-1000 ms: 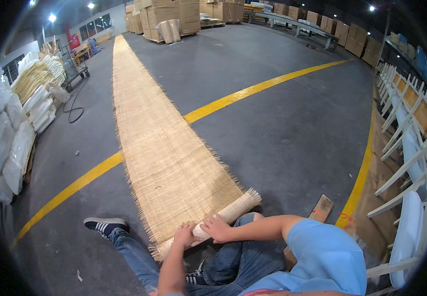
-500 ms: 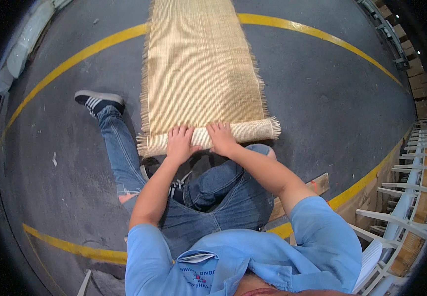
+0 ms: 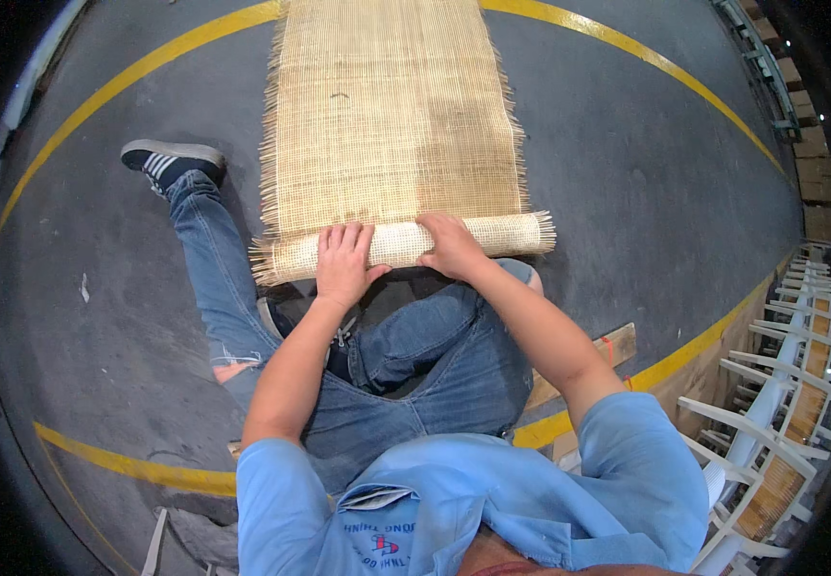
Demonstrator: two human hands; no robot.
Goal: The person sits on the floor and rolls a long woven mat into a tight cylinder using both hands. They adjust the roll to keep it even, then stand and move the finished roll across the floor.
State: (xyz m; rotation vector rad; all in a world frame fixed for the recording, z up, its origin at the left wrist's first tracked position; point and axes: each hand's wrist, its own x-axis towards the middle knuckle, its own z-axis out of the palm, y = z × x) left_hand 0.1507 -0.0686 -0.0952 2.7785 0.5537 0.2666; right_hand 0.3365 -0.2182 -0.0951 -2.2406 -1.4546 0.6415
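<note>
A long pale woven cane sheet (image 3: 377,115) with frayed side edges lies on the floor, its near end wound into a roll (image 3: 391,247) across my lap side. Over the roll's left half lies my left hand (image 3: 343,263), fingers together along its top and thumb on the near side. My right hand (image 3: 453,248) grips the roll right of its middle, fingers bent over the far side and thumb toward me. Both ends of the roll stick out past my hands with loose strands. What lies under the roll is hidden.
I sit on the grey floor with one leg (image 3: 209,250) stretched left of the sheet and the other folded close. A wooden board (image 3: 617,346) lies by my right hip. White chair-like frames (image 3: 780,422) line the right side. Yellow lines (image 3: 156,58) cross the floor.
The roll sits farther from me in the picture. My right hand has shifted right along it, widening the gap between my hands, and its fingers are more bent.
</note>
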